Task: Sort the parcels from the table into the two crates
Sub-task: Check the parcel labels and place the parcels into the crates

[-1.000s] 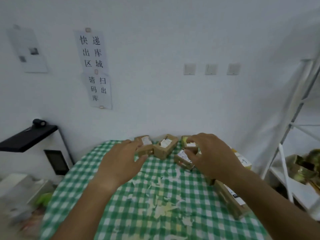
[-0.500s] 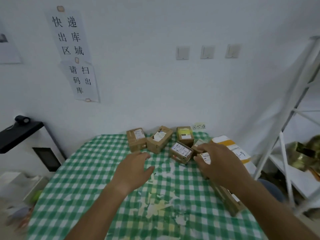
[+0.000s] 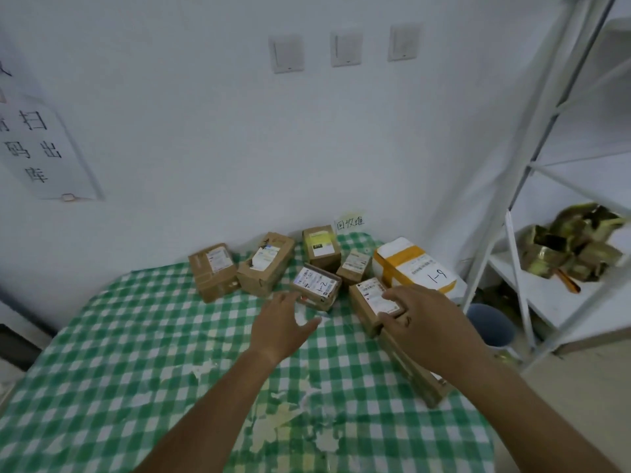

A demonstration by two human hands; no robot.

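Bare tablecloth (image 3: 112, 353) (parcels (image 3: 266, 268) behind)

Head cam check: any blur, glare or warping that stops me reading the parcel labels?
Head view: soft, even light, no glare; shelf rack bows from wide-angle warp; handwritten 1-9 on white parcel reads, small print on parcels is too soft; right hand covers part of one label.

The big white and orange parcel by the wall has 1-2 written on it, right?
Not quite. In the head view the big white and orange parcel by the wall reads 1-9. The 1-2 is on the small brown box near the left hand.
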